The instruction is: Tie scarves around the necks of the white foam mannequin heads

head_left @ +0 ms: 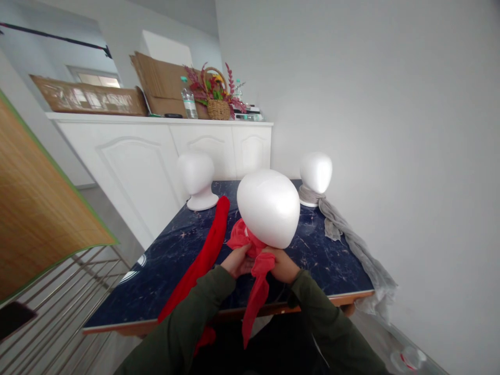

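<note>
A white foam mannequin head (269, 205) stands near the front of the table, tilted towards the right. Around its neck goes a coral-pink scarf (260, 281), one end of which hangs down past the table's front edge. My left hand (239, 261) is at the left of the neck, its fingers and thumb closed on the scarf. On the other side, my right hand (284, 265) grips the scarf just under the head's chin, fingers curled and partly hidden by the cloth.
A bright red scarf (207, 252) lies lengthwise on the dark blue marbled table (172, 260). Behind stand a bare mannequin head (196, 174) and another mannequin head (316, 172) with a grey scarf (347, 234). A metal rack (89, 265) is at left, a white cabinet (136, 161) behind.
</note>
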### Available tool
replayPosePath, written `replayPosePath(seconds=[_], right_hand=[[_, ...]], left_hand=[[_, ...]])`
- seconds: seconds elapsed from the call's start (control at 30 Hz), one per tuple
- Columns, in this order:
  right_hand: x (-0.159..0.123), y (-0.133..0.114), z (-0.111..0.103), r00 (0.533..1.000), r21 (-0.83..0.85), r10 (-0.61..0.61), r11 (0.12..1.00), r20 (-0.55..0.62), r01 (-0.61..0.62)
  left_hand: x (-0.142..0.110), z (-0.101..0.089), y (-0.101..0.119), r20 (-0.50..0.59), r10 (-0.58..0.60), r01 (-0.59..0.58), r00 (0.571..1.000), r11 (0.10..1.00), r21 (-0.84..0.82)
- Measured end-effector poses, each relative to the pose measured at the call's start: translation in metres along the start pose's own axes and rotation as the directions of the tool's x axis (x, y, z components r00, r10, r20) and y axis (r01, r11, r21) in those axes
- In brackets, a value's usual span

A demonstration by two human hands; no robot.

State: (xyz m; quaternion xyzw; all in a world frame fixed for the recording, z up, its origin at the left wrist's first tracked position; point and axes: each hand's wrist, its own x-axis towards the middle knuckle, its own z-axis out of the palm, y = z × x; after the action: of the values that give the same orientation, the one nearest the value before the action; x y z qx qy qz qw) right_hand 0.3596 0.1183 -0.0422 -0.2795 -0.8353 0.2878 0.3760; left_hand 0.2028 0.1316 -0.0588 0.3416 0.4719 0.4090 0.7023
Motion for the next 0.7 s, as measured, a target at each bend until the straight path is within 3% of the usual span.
replayPosePath(seconds=[0.07, 0.13, 0.2, 0.27, 0.33, 0.43, 0.5, 0.53, 0.63, 0.7], right_hand=[[0.003, 0.001, -0.004, 1.000, 0.046, 0.011, 0.999, -0.003, -0.011], [0.005, -0.001, -0.005, 0.999, 0.028, 0.017, 0.999, -0.032, -0.016], [0.005, -0.003, -0.003, 0.998, 0.003, 0.022, 1.000, -0.059, -0.022], [0.003, -0.004, 0.001, 0.997, -0.014, 0.020, 1.000, -0.070, -0.021], [0.001, -0.003, 0.005, 0.997, -0.027, 0.021, 0.999, -0.076, -0.023], [-0.003, 0.001, 0.010, 0.993, -0.014, 0.044, 0.999, -0.111, -0.045], [-0.004, 0.003, 0.011, 0.992, 0.009, 0.055, 0.998, -0.118, -0.054], [-0.005, 0.004, 0.011, 0.992, 0.017, 0.054, 0.998, -0.113, -0.053], [-0.005, 0.002, 0.011, 0.994, 0.004, 0.051, 0.999, -0.092, -0.051], [-0.005, 0.001, 0.010, 0.995, -0.009, 0.055, 0.998, -0.089, -0.056]], left_hand=[[-0.001, -0.004, 0.005, -0.049, 0.033, -0.022, 0.998, 0.980, 0.196], [-0.001, -0.009, 0.009, -0.110, 0.090, -0.056, 0.990, 0.958, 0.281], [-0.002, -0.013, 0.012, -0.207, 0.261, -0.160, 0.943, 0.900, 0.405], [-0.003, -0.016, 0.012, -0.262, 0.507, -0.296, 0.821, 0.770, 0.565], [-0.006, -0.018, 0.011, -0.212, 0.703, -0.367, 0.679, 0.575, 0.731], [-0.014, -0.016, 0.008, -0.068, 0.812, -0.284, 0.579, 0.279, 0.917], [-0.019, -0.014, 0.008, -0.001, 0.821, -0.191, 0.571, 0.134, 0.972], [-0.020, -0.013, 0.008, 0.014, 0.810, -0.170, 0.587, 0.106, 0.980], [-0.020, -0.009, 0.010, -0.007, 0.729, -0.174, 0.684, 0.172, 0.970], [-0.017, -0.006, 0.012, -0.015, 0.687, -0.183, 0.727, 0.215, 0.959]])
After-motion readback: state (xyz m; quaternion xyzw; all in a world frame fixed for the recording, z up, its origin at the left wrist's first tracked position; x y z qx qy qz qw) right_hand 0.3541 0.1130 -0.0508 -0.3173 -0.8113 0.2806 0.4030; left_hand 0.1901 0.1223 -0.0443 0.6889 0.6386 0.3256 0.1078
